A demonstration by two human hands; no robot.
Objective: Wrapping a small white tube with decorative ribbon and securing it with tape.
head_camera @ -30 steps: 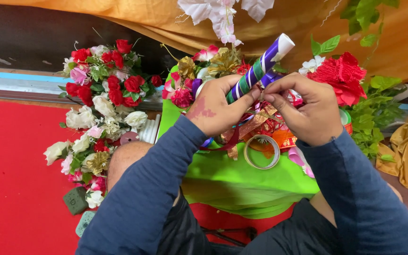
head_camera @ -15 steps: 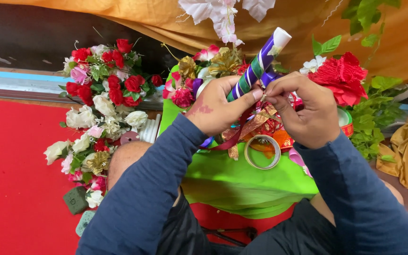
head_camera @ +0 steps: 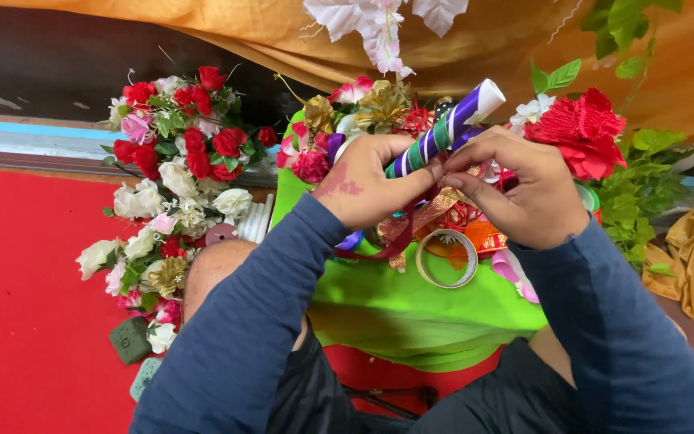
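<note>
Left hand (head_camera: 371,186): clamped around the striped roll (head_camera: 443,128), which points to 2 o'clock.
Right hand (head_camera: 516,189): fingertips pinched together on the ribbon (head_camera: 431,210).
Tip: keep ribbon taut, roll steady.

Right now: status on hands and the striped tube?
Left hand grips striped tube. Right hand fingers pinch at it. Tape ring on green cloth below; nothing in the way.

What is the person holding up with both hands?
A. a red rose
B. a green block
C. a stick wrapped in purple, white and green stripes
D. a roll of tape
C: the left hand and the right hand meet around the striped wrapped stick, which points up and to the right above the green cloth.
</note>
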